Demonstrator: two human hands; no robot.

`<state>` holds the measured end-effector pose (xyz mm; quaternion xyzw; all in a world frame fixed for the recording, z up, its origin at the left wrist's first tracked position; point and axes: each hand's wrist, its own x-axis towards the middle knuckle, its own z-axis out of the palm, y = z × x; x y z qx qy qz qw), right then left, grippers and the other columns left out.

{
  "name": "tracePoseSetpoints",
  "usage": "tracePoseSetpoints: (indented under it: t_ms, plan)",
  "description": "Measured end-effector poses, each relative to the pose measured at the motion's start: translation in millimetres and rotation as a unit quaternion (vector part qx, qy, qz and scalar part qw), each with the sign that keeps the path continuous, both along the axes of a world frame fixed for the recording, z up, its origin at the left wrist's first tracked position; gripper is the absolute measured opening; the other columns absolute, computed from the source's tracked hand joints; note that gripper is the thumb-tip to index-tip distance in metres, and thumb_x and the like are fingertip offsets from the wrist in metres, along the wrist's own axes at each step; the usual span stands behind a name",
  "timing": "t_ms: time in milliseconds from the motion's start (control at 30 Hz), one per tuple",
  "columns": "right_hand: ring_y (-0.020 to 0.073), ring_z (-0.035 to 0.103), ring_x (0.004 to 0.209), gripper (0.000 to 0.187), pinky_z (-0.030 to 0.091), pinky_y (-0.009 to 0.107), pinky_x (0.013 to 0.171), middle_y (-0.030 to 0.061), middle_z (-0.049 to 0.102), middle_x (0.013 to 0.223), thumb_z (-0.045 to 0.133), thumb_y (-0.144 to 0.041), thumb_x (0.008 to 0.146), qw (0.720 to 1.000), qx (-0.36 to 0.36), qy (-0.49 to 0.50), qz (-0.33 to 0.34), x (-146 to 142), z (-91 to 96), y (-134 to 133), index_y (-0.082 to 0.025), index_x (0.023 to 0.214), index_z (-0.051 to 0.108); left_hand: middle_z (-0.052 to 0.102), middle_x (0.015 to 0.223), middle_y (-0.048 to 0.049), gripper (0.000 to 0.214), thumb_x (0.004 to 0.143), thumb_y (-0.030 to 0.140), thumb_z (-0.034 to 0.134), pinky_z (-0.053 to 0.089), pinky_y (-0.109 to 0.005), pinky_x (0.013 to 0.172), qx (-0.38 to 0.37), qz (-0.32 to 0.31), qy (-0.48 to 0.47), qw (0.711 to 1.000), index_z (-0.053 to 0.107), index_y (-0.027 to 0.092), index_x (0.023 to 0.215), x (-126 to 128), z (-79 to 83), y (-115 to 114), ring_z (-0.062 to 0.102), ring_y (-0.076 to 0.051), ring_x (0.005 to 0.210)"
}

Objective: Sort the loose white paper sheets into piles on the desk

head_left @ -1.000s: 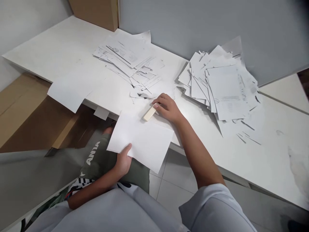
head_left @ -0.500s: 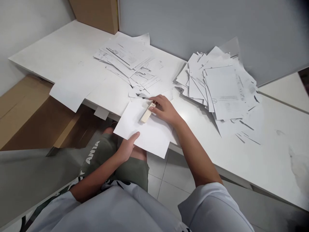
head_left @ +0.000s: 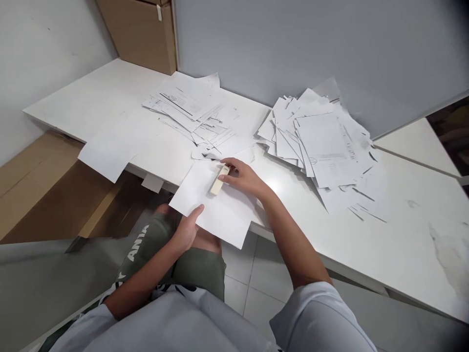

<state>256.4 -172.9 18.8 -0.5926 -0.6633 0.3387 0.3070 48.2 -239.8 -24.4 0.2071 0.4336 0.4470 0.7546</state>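
Your right hand point(head_left: 242, 177) has its thumb and fingers point(head_left: 227, 180) closed on the far end of a cream-coloured bar point(head_left: 217, 186), whose near end points back toward you over a blank white sheet point(head_left: 220, 210). Your left hand point(head_left: 186, 233) pinches that sheet's near edge, thumb on top; the sheet overhangs the edge of the white desk point(head_left: 395, 244). Beyond your hands lies a loose spread of printed papers point(head_left: 186, 100), with a larger heap of papers point(head_left: 322, 142) to its right. Leftward, another blank sheet point(head_left: 104, 159) juts over an open cardboard box point(head_left: 40, 166).
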Motion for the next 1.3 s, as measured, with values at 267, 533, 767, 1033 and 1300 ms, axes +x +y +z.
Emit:
tracePoseSetpoints:
  t_ms: [267,533,767,1033,1300]
  plan:
    - [0.0188,0.053,0.086,0.05,0.047,0.036,0.076,0.0067,0.056,0.103,0.064,-0.043,0.08,0.999,-0.021,0.02,0.013,-2,-5.3,3,-0.019,0.123,0.054,0.068,0.125,-0.0068,0.057,0.077,0.028,0.074,0.042,-0.041,0.112,-0.01,-0.021,-0.017,1.0,0.06,0.023,0.132,0,4.5,-4,0.057,-0.028,0.126]
    - [0.0228,0.049,0.097,0.039,0.046,0.043,0.088,0.007,0.051,0.106,0.056,-0.041,0.087,0.998,-0.022,-0.056,0.035,-4,-11.9,1,-0.025,0.122,0.055,0.068,0.126,-0.0077,0.055,0.076,0.024,0.075,0.041,-0.043,0.113,-0.024,-0.005,-0.033,0.999,0.062,0.02,0.129,1,11.1,-7,0.057,-0.028,0.126]
    - [0.026,0.048,0.107,0.031,0.04,0.05,0.099,0.0069,0.051,0.107,0.054,-0.041,0.091,0.995,-0.012,-0.085,0.05,-10,-11.8,2,-0.031,0.119,0.06,0.071,0.119,-0.0089,0.049,0.076,0.02,0.073,0.046,-0.04,0.109,-0.04,0.015,-0.019,0.999,0.064,0.018,0.124,0,13.1,-8,0.061,-0.027,0.12]
    - [0.0246,0.05,0.108,0.026,0.042,0.044,0.099,0.008,0.052,0.115,0.066,-0.038,0.086,0.998,0.04,-0.01,0.055,-10,-14.6,19,-0.03,0.111,0.069,0.069,0.122,-0.0038,0.049,0.078,0.021,0.071,0.049,-0.039,0.106,0.027,0.071,0.093,0.993,0.059,0.029,0.125,-20,15.5,-15,0.061,-0.025,0.122]
    - [0.0253,0.048,0.116,0.027,0.038,0.044,0.104,0.0083,0.058,0.115,0.058,-0.038,0.091,0.99,0.135,0.03,-0.001,-3,-13.8,26,-0.025,0.112,0.069,0.051,0.145,-0.0005,0.045,0.077,0.038,0.068,0.033,-0.043,0.119,0.165,0.365,0.312,0.862,0.057,0.024,0.118,-79,33.5,23,0.039,-0.03,0.14]
